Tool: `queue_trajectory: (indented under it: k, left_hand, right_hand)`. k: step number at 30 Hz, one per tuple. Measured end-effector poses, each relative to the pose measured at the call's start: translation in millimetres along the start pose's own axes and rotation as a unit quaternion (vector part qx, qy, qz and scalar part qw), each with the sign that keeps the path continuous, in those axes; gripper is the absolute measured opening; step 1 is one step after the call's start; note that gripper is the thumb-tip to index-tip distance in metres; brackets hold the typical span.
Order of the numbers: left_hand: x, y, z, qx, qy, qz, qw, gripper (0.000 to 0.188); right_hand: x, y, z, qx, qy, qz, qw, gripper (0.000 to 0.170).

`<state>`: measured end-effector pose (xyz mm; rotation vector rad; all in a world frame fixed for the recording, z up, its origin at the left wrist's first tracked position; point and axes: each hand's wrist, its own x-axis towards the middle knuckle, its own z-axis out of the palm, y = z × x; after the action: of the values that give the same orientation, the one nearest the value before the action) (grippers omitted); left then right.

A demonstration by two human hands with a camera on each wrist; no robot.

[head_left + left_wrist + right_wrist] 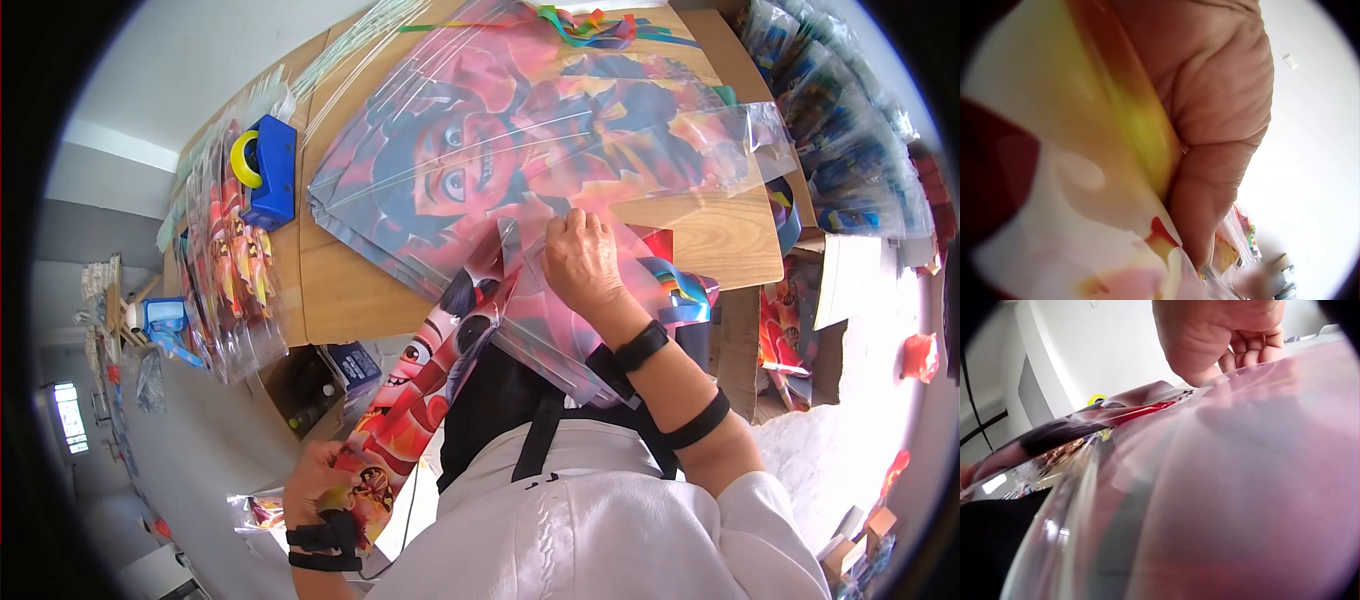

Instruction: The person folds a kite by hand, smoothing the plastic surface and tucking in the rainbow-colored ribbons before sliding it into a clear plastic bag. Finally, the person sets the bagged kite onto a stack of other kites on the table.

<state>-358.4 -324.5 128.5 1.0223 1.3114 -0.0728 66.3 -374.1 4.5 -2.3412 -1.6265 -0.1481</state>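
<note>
My left hand [318, 478] grips the lower end of a long folded kite [405, 400] printed with a cartoon face in red, black and yellow. In the left wrist view, the thumb [1200, 206] lies along the kite's glossy yellow and white print. The kite slants up to the table edge, where its upper end meets the mouth of a clear plastic bag [590, 365]. My right hand [583, 262], fingers curled, pinches the bag near that mouth. Beneath it in the right wrist view spreads the bag's shiny film [1229, 487], over pink and grey print.
Bagged kites with a large face [470, 150] are stacked across the wooden table [345, 290]. A blue tape dispenser [272, 175] stands at left beside more bagged prints [235, 260]. Pale thin rods [345, 55] lie behind. Cardboard boxes [735, 345] stand below the right edge.
</note>
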Motion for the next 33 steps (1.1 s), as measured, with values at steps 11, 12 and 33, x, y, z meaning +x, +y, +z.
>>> queue_trajectory:
  k: [11, 12, 33]
  left_hand:
    - [10, 2, -17, 0.009, -0.039, 0.001, 0.999, 0.039]
    - [13, 1, -21, 0.024, -0.048, 0.004, 0.999, 0.039]
    - [10, 9, -28, 0.034, -0.057, -0.002, 0.998, 0.037]
  right_hand:
    - [13, -8, -11, 0.036, -0.062, 0.029, 0.997, 0.019]
    - [15, -8, -11, 0.037, -0.063, 0.028, 0.997, 0.019]
    - [5, 2, -4, 0.141, -0.018, 0.051, 0.988, 0.013]
